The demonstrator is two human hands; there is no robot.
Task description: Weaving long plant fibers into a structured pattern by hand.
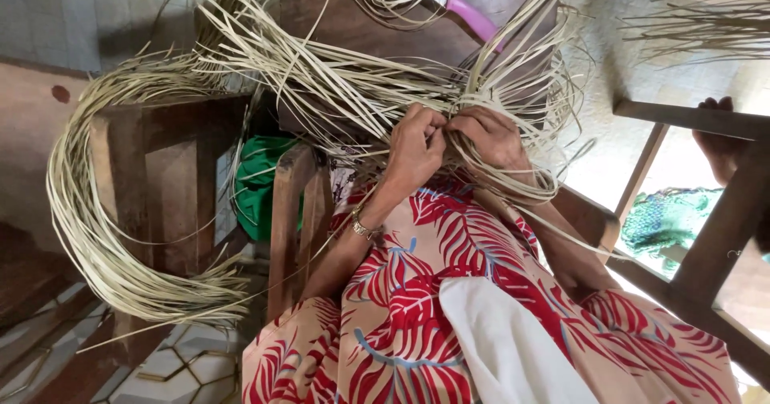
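My left hand (415, 146) and my right hand (491, 138) meet at the middle of a tangle of pale cane strips (337, 83), both pinching strands where they cross. A bracelet (361, 229) sits on my left wrist. The strips fan out over my lap, which is covered in red-leaf patterned cloth (417, 292). A long bundle of the same strips (88, 212) loops down to the left over a wooden stool.
A knife with a pink handle (469, 13) lies on a dark wooden surface above my hands. A wooden stool (160, 163) stands left, green cloth (261, 183) beside it. Another person's hand (718, 143) rests on a wooden frame (698, 212) at right. A white cloth (505, 348) lies on my lap.
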